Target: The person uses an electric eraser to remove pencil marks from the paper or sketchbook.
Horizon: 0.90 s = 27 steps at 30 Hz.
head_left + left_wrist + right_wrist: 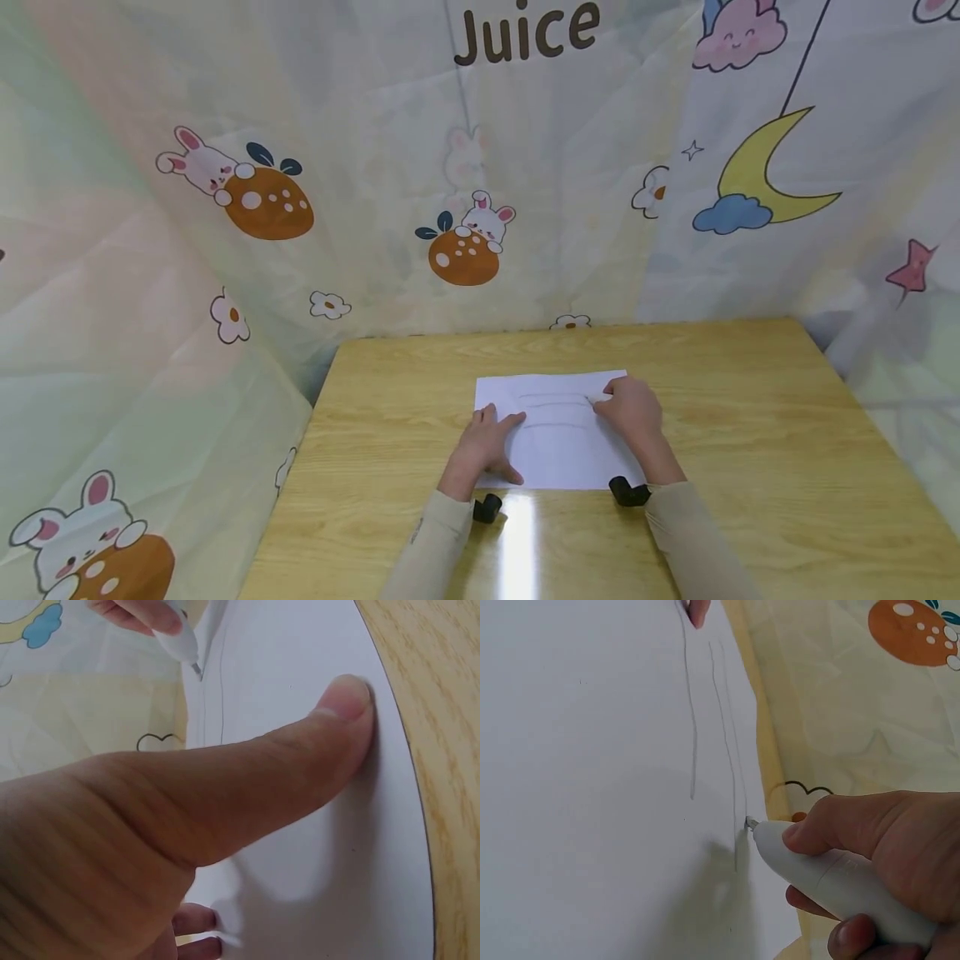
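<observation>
right wrist view: paper (607,780) on the counter (390,400) is touched by a white pen (836,885) gripped in the right hand (907,844), and is best held flat by the left hand (483,443), fingers spread.

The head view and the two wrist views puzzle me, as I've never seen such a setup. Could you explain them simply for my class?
No robot arm here: a person works with two bare hands. The wide picture comes from a camera on the head, looking forward and down at a wooden table and a sheet of white paper. Each close-up comes from a camera on one wrist. The left hand rests spread on the paper; its thumb fills much of its wrist picture. The right hand holds a thick white pen-like tool, its tip at the end of one of three drawn lines. Behind hangs a patterned cloth.
</observation>
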{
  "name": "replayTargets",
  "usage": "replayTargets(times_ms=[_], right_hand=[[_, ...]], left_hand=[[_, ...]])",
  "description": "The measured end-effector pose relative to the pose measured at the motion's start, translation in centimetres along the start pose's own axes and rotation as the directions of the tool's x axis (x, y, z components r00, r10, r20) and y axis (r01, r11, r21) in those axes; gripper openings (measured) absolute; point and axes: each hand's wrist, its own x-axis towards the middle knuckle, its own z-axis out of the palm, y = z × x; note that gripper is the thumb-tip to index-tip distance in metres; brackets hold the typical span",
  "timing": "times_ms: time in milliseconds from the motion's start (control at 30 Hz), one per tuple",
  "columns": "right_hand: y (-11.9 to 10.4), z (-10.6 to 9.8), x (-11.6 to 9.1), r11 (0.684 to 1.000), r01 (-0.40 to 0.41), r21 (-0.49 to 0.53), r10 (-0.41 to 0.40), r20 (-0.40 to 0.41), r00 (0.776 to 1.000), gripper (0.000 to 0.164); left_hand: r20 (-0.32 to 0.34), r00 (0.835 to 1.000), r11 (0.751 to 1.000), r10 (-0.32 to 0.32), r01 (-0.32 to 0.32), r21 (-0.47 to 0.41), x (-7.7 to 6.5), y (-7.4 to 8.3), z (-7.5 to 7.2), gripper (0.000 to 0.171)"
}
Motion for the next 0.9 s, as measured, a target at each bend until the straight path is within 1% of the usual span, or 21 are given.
replayTargets(times_ms=[200, 300, 367, 400, 467, 667, 800, 900], right_hand=[[0.25, 0.05, -0.05, 1.000, 0.017, 0.006, -0.017, -0.007, 1.000, 0.027], [0.37, 0.21, 0.10, 0.999, 0.027, 0.024, -0.027, -0.018, 0.999, 0.027], [0.40, 0.26, 0.19, 0.999, 0.035, 0.029, -0.034, -0.022, 0.999, 0.027], [0.43, 0.27, 0.19, 0.999, 0.035, 0.028, -0.034, -0.021, 0.999, 0.027], [0.47, 0.32, 0.17, 0.999, 0.033, 0.024, -0.032, -0.021, 0.999, 0.028], [0.37, 0.38, 0.51, 0.999, 0.029, 0.034, -0.028, -0.038, 0.999, 0.027], [0.44, 0.57, 0.25, 0.999, 0.014, 0.029, -0.013, -0.020, 1.000, 0.029], [0.42, 0.70, 0.27, 0.999, 0.014, 0.048, -0.012, -0.038, 0.999, 0.030]], left_hand=[[0.005, 1.000, 1.000, -0.001, 0.001, -0.025, 0.29, -0.25, 0.37, 0.109], [-0.003, 1.000, 1.000, 0.001, -0.001, -0.030, 0.38, -0.44, 0.64, 0.109], [-0.019, 1.000, 1.000, 0.009, -0.009, -0.027, 0.41, -0.51, 0.78, 0.110], [-0.014, 1.000, 1.000, 0.007, -0.007, -0.024, 0.41, -0.47, 0.78, 0.110], [-0.020, 1.000, 1.000, 0.011, -0.011, -0.025, 0.27, -0.36, 0.65, 0.110], [-0.028, 0.999, 1.000, 0.020, -0.020, -0.008, 0.65, -0.40, 0.68, 0.111], [-0.013, 1.000, 1.000, 0.013, -0.013, 0.000, 0.19, 0.05, 0.10, 0.109], [-0.011, 1.000, 1.000, 0.008, -0.008, 0.000, 0.07, 0.12, 0.02, 0.108]])
